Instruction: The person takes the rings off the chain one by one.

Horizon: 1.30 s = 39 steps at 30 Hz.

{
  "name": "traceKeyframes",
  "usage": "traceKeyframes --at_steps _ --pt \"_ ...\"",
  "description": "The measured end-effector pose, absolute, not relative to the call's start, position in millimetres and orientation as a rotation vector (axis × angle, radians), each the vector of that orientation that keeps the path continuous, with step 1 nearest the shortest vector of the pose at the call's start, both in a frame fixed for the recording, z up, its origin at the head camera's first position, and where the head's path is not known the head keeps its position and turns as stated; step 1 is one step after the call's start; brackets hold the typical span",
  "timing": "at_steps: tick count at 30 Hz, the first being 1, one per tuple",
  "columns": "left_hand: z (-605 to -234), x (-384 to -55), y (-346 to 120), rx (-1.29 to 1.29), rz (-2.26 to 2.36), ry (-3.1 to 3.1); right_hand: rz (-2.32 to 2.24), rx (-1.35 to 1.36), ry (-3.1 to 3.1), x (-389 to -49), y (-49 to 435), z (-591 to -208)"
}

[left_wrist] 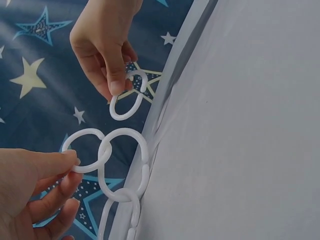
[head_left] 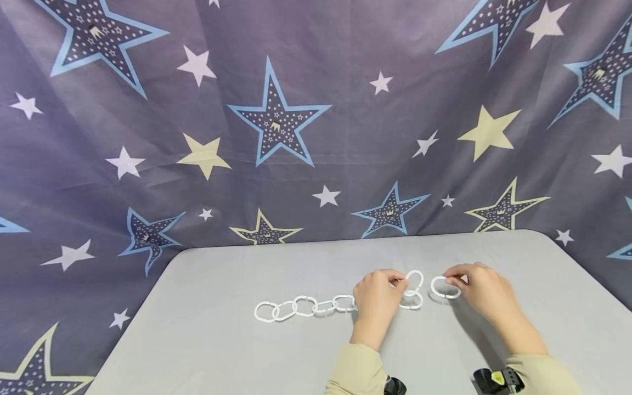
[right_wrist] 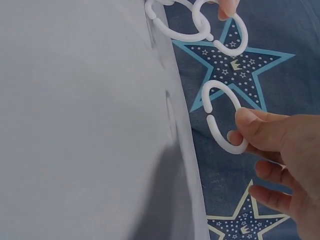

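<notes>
A chain of white plastic links [head_left: 304, 306] stretches from the left across the table to my left hand [head_left: 377, 299]. That hand pinches the end link [left_wrist: 82, 132] between thumb and forefinger; this link hooks through the neighbouring link [left_wrist: 145, 150]. My right hand [head_left: 486, 286] holds a separate white link [right_wrist: 215, 132] by its side, between thumb and fingertips. A small gap in its ring shows in the right wrist view, facing away from the fingers. The loose link is apart from the chain, a short way to its right. My left hand hides part of the chain in the head view.
The light grey table [head_left: 207, 351] has rounded far corners. Behind it hangs a purple-grey curtain [head_left: 345, 137] printed with stars. Black wrist devices [head_left: 498, 379] sit at both sleeves.
</notes>
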<state>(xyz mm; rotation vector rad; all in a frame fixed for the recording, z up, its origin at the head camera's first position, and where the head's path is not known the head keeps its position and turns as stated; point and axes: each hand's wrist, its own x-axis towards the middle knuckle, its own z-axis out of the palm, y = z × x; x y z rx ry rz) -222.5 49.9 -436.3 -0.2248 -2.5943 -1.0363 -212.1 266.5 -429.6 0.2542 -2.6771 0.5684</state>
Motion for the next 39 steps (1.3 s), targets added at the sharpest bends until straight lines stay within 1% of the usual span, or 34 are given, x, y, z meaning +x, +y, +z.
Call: traceKeyframes --at_steps 27,35,39 --pt "-437 -227 47 -0.186 -1.051 -2.635 0.553 0.524 -2.722 -273 275 -419" --pt "-434 -227 47 -0.173 -1.071 -2.616 0.541 0.516 -2.693 -292 280 -424" --pt "-434 -227 46 -0.165 -1.067 -2.627 0.564 0.469 -2.721 -298 280 -428"
